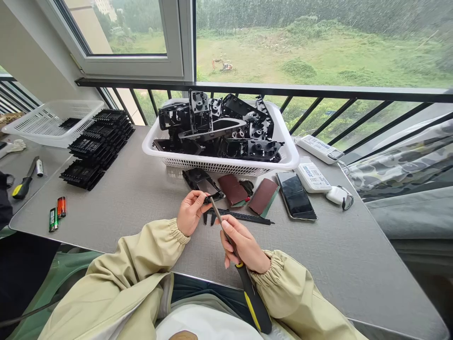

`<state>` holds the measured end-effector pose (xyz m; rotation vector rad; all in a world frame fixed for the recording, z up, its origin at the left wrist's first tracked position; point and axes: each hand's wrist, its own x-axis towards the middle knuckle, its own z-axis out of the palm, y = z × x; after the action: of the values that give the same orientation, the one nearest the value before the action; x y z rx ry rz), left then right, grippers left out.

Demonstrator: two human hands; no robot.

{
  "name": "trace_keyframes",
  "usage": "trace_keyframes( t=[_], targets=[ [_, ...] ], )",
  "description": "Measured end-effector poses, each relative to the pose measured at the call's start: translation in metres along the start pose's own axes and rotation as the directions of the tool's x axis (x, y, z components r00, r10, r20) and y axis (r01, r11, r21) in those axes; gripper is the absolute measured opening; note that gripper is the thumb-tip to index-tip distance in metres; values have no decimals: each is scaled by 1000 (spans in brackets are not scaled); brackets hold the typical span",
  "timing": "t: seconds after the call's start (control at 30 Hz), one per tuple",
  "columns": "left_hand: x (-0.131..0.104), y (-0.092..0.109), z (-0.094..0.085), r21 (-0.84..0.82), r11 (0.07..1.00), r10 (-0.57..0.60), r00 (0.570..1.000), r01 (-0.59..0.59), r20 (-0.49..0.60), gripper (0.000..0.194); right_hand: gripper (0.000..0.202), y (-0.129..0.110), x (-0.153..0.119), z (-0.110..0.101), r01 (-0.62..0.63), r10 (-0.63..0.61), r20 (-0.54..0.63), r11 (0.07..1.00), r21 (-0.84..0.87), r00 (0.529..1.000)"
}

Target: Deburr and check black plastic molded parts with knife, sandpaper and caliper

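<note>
Near the middle of the table, my left hand (191, 211) pinches the near end of a black plastic part (200, 181). My right hand (244, 241) is closed round the metal shaft of a file-like tool (253, 302), whose black and yellow handle points down toward my lap. The tool's tip touches or nearly touches the part beside my left fingertips; exact contact cannot be made out. Just beyond my hands, a black caliper (244, 216) lies flat. Two folded brown sandpaper pieces, one on the left (232, 190) and one on the right (264, 196), rest behind it.
A white basket (219, 165) heaped with black plastic parts stands behind. Stacked black parts (95, 148) and another white basket (35, 127) are at left, with lighters (61, 207) nearer. To the right lie a phone (296, 195) and white devices (313, 174).
</note>
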<state>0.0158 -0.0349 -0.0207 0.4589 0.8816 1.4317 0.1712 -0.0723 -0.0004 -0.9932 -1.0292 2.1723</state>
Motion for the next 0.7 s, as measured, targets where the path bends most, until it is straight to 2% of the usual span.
trace_keyframes(
  t=[0.23,0.33,0.47,0.6,0.7],
  targets=[
    [-1,3,0,2,1000,31,999,-31,-18,37,44,3,1,1,-16,18,39,999,-51,999],
    [-1,5,1,16,996,88,996,-87,-17,42,44,-1,0,-1,6,-5,18,1000,-14,1000],
    [-2,2,1,127,976,185,981,-177,-58,50,45,-8,-1,-5,22,-21,-20,998,53,1000],
    [-1,-1,0,182,959,242,960,-216,-138,49,43,-8,1,-8,-13,12,17,998,60,1000],
    [-1,-3,-2,197,954,252,960,-225,-125,49,42,-4,2,-9,-38,34,65,997,61,997]
  ],
)
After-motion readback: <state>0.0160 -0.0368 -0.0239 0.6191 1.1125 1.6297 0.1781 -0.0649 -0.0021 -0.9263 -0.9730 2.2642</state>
